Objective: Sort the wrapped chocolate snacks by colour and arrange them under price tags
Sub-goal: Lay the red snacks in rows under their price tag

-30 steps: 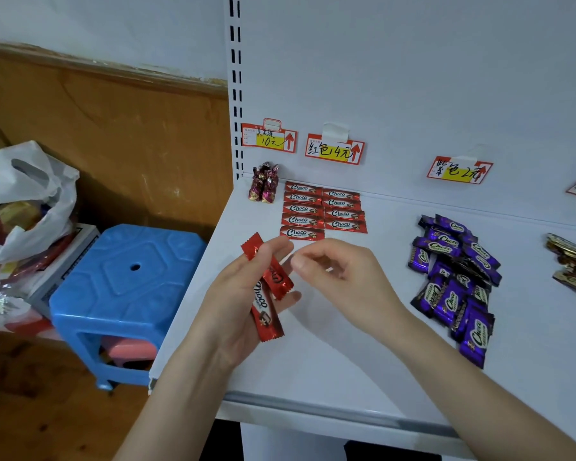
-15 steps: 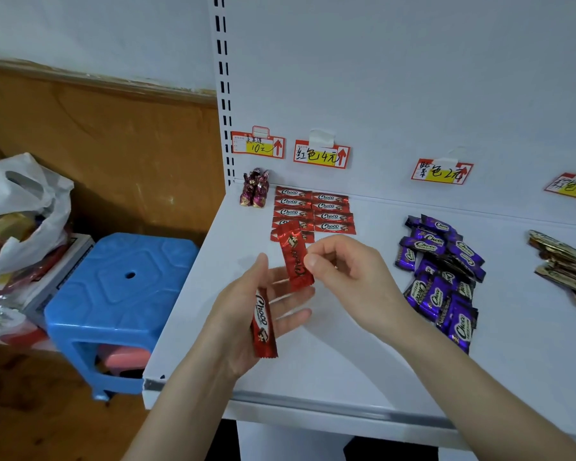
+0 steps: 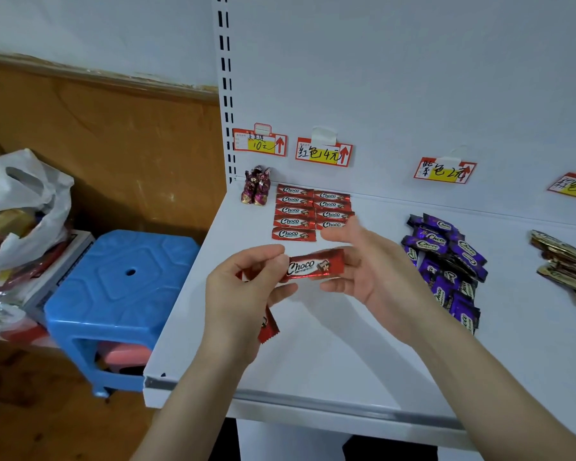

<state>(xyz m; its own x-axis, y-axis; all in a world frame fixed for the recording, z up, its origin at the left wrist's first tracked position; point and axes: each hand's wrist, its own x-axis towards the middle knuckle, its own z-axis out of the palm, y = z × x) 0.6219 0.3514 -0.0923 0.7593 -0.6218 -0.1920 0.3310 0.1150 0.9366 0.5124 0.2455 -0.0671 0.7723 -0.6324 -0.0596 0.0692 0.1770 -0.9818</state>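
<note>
Above the white shelf [image 3: 313,361] I hold a red Choco bar [image 3: 313,266] level between both hands. My left hand [image 3: 236,294] pinches its left end with the thumb and keeps a second red bar [image 3: 268,324] in the palm, its lower end sticking out. My right hand [image 3: 379,277] holds the bar's right end; its upper fingers are blurred. Two neat columns of red bars [image 3: 295,211] lie under the red price tag [image 3: 323,153]. A loose pile of purple bars [image 3: 446,261] lies under the purple tag [image 3: 444,169].
Foil-wrapped candies [image 3: 256,191] stand under the leftmost tag [image 3: 260,143]. Gold-wrapped bars [image 3: 559,257] lie at the right edge below a fourth tag [image 3: 572,186]. Left of the shelf are a blue stool [image 3: 120,277] and a white plastic bag [image 3: 20,201].
My right hand drew one red bar out of my left hand, and it has turned from upright to level between both hands. The other bar has slid deeper into my left palm.
</note>
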